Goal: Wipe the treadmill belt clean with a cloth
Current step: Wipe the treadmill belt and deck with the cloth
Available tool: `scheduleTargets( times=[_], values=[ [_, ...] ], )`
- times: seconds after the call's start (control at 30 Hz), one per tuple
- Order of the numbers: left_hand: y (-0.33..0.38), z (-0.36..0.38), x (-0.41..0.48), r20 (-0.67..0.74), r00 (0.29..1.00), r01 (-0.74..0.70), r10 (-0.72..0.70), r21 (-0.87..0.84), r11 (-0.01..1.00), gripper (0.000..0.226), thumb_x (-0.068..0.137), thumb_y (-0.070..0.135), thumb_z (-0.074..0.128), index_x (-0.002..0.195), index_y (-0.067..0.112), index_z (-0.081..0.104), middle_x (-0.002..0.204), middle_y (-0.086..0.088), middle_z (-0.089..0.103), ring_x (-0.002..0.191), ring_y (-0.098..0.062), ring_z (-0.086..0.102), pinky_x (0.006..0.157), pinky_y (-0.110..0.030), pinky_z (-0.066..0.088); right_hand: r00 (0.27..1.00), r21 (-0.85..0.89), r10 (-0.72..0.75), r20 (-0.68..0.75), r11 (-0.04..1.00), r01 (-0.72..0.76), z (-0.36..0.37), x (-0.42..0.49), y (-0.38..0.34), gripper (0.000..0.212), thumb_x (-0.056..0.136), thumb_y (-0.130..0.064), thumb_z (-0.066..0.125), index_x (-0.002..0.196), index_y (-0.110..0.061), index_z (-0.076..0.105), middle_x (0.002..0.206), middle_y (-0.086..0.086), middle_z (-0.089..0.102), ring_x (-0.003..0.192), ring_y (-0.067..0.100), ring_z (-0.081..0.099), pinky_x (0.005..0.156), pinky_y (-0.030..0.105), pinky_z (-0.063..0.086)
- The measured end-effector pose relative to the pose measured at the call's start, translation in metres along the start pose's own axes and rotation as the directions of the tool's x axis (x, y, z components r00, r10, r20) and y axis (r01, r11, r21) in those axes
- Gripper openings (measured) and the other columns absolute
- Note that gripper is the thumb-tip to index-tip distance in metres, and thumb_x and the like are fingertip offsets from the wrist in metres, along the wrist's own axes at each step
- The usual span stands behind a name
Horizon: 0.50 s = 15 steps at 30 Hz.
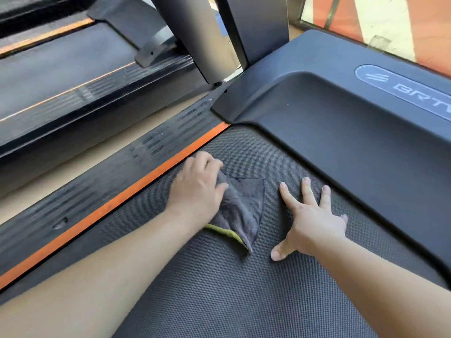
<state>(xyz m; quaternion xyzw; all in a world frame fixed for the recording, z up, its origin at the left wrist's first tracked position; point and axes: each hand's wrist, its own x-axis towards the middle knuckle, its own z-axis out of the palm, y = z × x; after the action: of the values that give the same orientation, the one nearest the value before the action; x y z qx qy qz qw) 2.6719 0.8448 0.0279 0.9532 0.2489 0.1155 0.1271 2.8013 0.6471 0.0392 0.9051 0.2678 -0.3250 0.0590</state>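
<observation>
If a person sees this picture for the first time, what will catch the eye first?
Most likely the two bare hands in the middle: the left hand holds a grey cloth on the dark treadmill belt, and the right hand lies flat beside it, fingers spread. Next, the bright orange stripe along the belt's left edge stands out.
</observation>
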Motion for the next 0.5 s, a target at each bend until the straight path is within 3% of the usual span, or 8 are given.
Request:
scheduleTargets(
  times=[0.1,0.13,0.2,0.27,0.3,0.37,0.43,0.5],
  values=[
    [0.008,0.033,-0.043,0.235,0.926,-0.316,0.296,0.053,0.947,0.046,0.101,0.044,0.044,0.136,0.019,0.06,0.148,-0.005,0.053,0.135,-0.03,0.049,0.111,-0.048,0.044,1.0,-0.004,-0.001,-0.005,1.0,0.001,0.0,0.001,0.0,0.165,0.039,-0.072,0.094,0.151,-0.058,-0.026,0.162,-0.008,-0.042,0.152,0.035,-0.034,0.116,0.076,0.019],
    [0.003,0.04,-0.05,0.348,0.887,-0.343,0.303,0.06,0.937,0.054,0.104,0.046,0.033,0.151,0.024,0.047,0.164,-0.003,0.034,0.151,-0.028,0.031,0.123,-0.046,0.028,1.0,-0.005,0.001,-0.003,1.0,-0.001,0.0,0.002,0.0,0.164,0.04,-0.071,0.094,0.151,-0.058,-0.027,0.162,-0.008,-0.043,0.152,0.036,-0.034,0.116,0.076,0.019],
    [-0.014,0.04,-0.042,0.477,0.825,-0.362,0.302,0.036,0.932,0.06,0.106,0.057,0.019,0.163,0.04,0.011,0.171,0.011,-0.011,0.157,-0.014,-0.014,0.127,-0.039,-0.006,1.0,-0.011,0.005,0.012,1.0,-0.005,0.0,0.004,-0.001,0.165,0.041,-0.07,0.094,0.151,-0.058,-0.028,0.161,-0.007,-0.044,0.151,0.036,-0.035,0.116,0.076,0.018],
    [-0.028,0.039,-0.019,0.514,0.802,-0.407,0.305,0.096,0.909,0.064,0.103,0.065,0.015,0.16,0.047,-0.008,0.165,0.017,-0.027,0.152,-0.009,-0.027,0.125,-0.039,-0.016,1.0,-0.013,0.009,0.023,1.0,-0.009,-0.001,0.005,0.0,0.165,0.041,-0.07,0.094,0.15,-0.058,-0.029,0.16,-0.007,-0.045,0.15,0.037,-0.036,0.116,0.076,0.017],
    [-0.033,0.04,-0.001,0.511,0.823,-0.369,0.246,0.153,0.917,0.066,0.101,0.068,0.013,0.159,0.047,-0.012,0.165,0.015,-0.028,0.153,-0.011,-0.027,0.125,-0.042,-0.016,1.0,-0.013,0.008,0.024,1.0,-0.008,-0.001,0.005,-0.001,0.165,0.041,-0.071,0.094,0.15,-0.058,-0.029,0.16,-0.007,-0.046,0.15,0.037,-0.037,0.116,0.076,0.017],
    [-0.035,0.044,0.031,0.441,0.897,-0.108,-0.007,0.234,0.966,0.072,0.097,0.071,0.008,0.159,0.042,-0.014,0.166,0.009,-0.028,0.155,-0.015,-0.022,0.124,-0.047,-0.016,1.0,-0.016,0.005,0.019,1.0,-0.005,-0.001,0.005,-0.001,0.165,0.041,-0.071,0.094,0.15,-0.058,-0.03,0.16,-0.007,-0.046,0.15,0.037,-0.037,0.116,0.076,0.017],
    [-0.014,0.058,0.041,0.367,0.908,0.12,-0.201,0.232,0.965,0.079,0.097,0.073,0.009,0.161,0.033,-0.014,0.167,0.002,-0.027,0.156,-0.021,-0.021,0.123,-0.05,-0.017,1.0,-0.019,0.004,0.017,1.0,-0.004,0.001,0.005,-0.001,0.165,0.042,-0.071,0.094,0.149,-0.057,-0.031,0.159,-0.006,-0.047,0.15,0.037,-0.038,0.116,0.076,0.017],
    [0.016,0.068,0.03,0.37,0.908,0.13,-0.199,0.204,0.97,0.076,0.101,0.064,0.014,0.162,0.027,-0.013,0.168,0.0,-0.027,0.155,-0.025,-0.025,0.124,-0.052,-0.015,1.0,-0.018,0.001,0.022,1.0,-0.001,-0.001,0.005,0.0,0.164,0.044,-0.069,0.094,0.15,-0.057,-0.031,0.159,-0.006,-0.048,0.149,0.037,-0.038,0.117,0.076,0.016]
  ],
)
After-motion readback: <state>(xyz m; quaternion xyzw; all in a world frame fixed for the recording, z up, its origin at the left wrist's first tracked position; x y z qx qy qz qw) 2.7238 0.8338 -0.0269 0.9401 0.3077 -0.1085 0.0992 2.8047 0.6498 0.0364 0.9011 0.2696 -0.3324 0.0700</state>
